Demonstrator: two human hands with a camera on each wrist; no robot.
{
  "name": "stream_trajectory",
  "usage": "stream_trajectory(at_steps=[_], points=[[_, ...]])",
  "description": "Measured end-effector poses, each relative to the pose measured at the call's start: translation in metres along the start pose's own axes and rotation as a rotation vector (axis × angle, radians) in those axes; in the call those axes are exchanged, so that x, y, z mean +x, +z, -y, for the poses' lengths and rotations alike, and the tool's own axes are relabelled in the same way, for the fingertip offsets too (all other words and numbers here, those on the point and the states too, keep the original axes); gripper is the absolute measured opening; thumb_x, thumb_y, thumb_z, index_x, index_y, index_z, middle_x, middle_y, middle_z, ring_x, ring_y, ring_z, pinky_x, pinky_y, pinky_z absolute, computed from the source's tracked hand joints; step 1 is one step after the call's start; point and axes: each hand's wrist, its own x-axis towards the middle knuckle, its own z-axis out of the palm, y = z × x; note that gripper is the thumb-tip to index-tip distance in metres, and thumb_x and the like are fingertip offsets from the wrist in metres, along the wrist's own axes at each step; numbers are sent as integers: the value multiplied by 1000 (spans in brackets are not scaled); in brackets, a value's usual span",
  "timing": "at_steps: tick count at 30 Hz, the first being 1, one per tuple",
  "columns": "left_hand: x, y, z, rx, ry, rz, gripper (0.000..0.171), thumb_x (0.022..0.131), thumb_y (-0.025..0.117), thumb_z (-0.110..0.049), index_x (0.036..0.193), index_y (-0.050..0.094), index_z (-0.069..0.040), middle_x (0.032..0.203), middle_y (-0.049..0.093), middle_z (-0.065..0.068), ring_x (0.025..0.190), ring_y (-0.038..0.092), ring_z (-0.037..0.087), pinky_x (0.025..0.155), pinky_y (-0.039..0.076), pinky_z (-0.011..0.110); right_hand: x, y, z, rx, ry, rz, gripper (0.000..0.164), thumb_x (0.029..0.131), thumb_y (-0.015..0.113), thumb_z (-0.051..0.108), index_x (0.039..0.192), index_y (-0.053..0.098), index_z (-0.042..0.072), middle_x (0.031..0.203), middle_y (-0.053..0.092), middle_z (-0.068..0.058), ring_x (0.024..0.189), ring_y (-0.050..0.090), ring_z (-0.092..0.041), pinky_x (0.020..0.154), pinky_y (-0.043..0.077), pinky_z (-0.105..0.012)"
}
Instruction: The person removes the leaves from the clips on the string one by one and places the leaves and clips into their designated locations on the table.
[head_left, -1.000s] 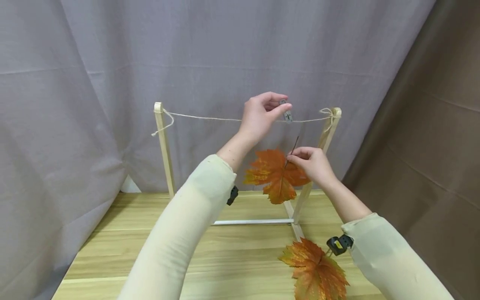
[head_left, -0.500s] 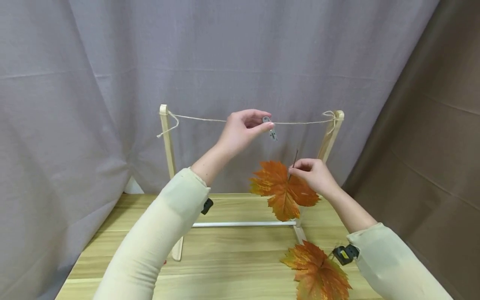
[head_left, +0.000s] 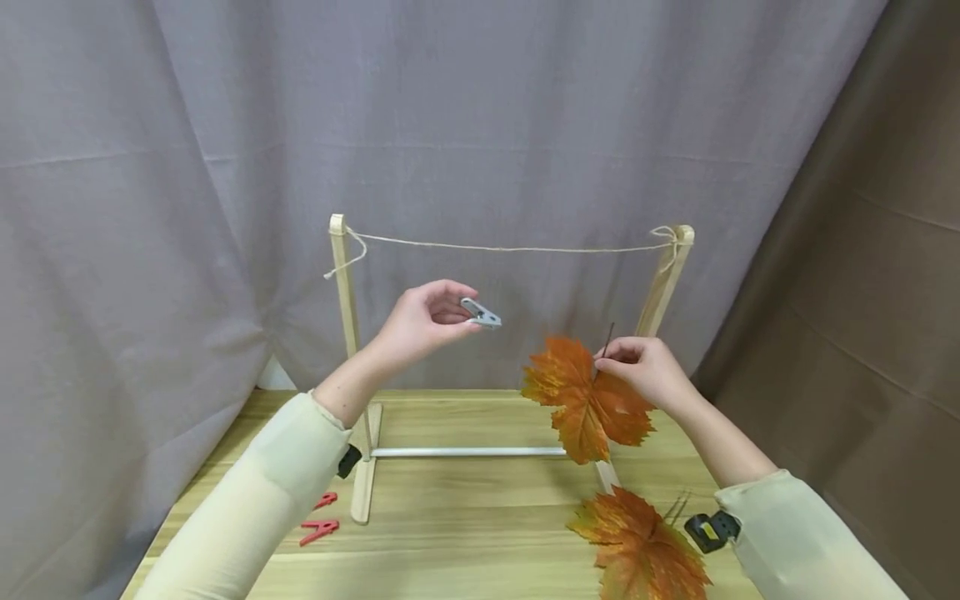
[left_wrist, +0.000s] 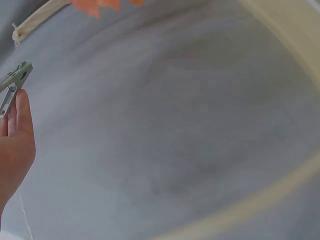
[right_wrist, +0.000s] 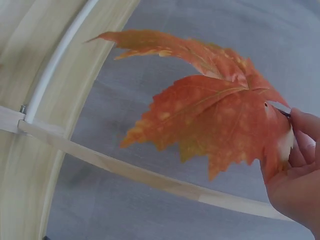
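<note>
My left hand (head_left: pixel 427 321) pinches a grey clothespin (head_left: pixel 482 312) between thumb and fingers, below the string (head_left: pixel 480 247) and left of the middle. In the left wrist view the clothespin (left_wrist: pixel 16 85) shows at the left edge, above the fingers. An orange maple leaf (head_left: pixel 588 404) hangs by its thin dark stem from my right hand (head_left: pixel 647 375), whose thumb and fingertips pinch the stem in front of the right post. The right wrist view shows this leaf (right_wrist: pixel 215 110) spread out, with the pinching fingers at its right.
The string runs between a left post (head_left: pixel 345 300) and a right post (head_left: pixel 663 279) of a wooden stand, joined low by a white rod (head_left: pixel 472 452). More orange leaves (head_left: pixel 645 546) lie on the wooden table (head_left: pixel 465 533) at right. Red clothespins (head_left: pixel 320 531) lie at left. Grey curtain behind.
My left hand has moved left and down with the clothespin, away from the string. The right hand and its leaf have sunk slightly. The red clothespins have come into view.
</note>
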Motion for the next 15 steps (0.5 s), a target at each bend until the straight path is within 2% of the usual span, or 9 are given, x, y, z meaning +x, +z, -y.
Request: stream_trajectory(at_steps=[6,13,15], points=[[-21,-16,23,22,-22,-1,33,79,68,5,110,57,8,105,66,26,95,67,26,80,55,23,-5,-1,-8,-13,6,12,15,87,66,14,89,67,-2,98,69,-15,74,58,6,66,50,-17],[-44,-31,49,64,-85,9,32,80,68,1,110,58,8,100,67,25,82,63,4,75,54,18,-16,-7,-18,-51,39,46,18,88,64,17,93,67,0,96,70,-13,77,59,4,68,50,-18],[-49,-34,57,77,-102,14,33,80,68,2,111,58,9,99,67,24,81,62,2,73,53,17,-19,-9,-21,-55,48,45,19,88,64,18,94,67,0,98,70,-14,78,58,5,68,50,-18]])
